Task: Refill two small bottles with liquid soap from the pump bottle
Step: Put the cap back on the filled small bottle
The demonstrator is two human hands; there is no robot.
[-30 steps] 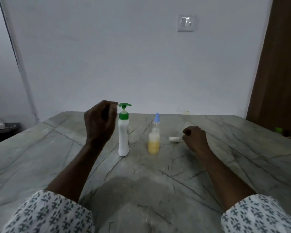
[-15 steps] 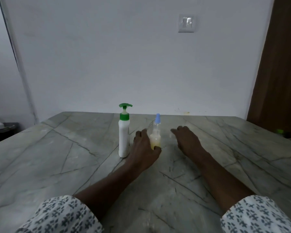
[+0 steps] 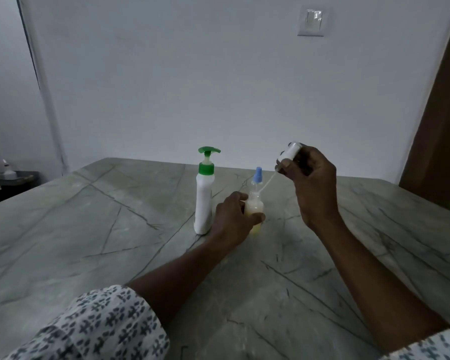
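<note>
Count log, single moment.
- hands: 2. The left hand (image 3: 230, 220) and the right hand (image 3: 313, 188).
- pump bottle (image 3: 204, 201): 1, white with a green pump, touching the left grip on its outer side.
- small bottle (image 3: 255, 207): 1 certain, with yellowish liquid, inside the left grip. Cannot tell whether a second stands behind it.
- blue spray cap (image 3: 257, 175): 1, just above the left grip.
- white cap (image 3: 291, 152) with dip tube: 1, pinched in the right grip.
- wall switch (image 3: 311, 22): 1.
- marble table (image 3: 89, 229): 1.
</note>
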